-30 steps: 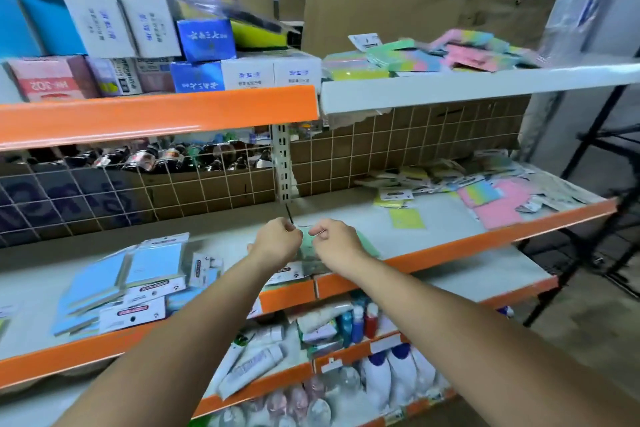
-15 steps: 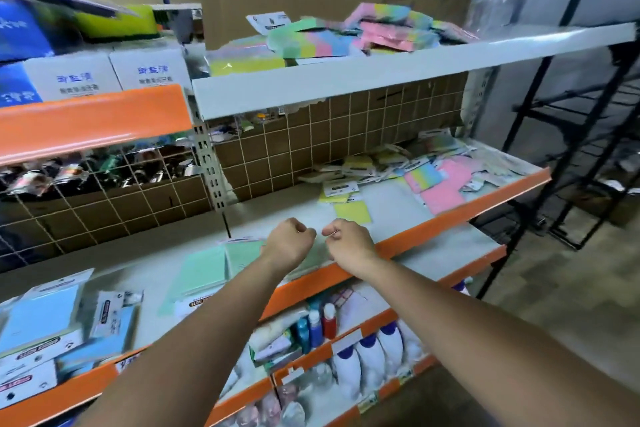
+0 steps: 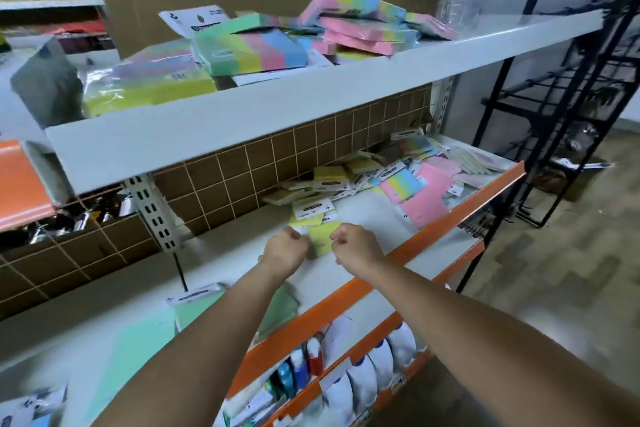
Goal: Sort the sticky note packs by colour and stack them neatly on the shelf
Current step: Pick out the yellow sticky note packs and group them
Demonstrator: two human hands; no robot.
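Nearest us, flat mint-green sticky note packs (image 3: 204, 308) lie grouped on the white shelf board with an orange front lip (image 3: 349, 291), likely a colour pile begun. Beyond them our left hand (image 3: 285, 248) and right hand (image 3: 353, 243) hang curled, fists side by side; whether they pinch anything we cannot tell. A yellow-green square pack (image 3: 323, 236) lies between them, with bare board to its right for sliding. Farther right, pink, yellow and rainbow packs (image 3: 412, 184) sprawl unsorted up to the lip.

Bare shelf (image 3: 374, 215) beside yellow pack (image 3: 323, 236)
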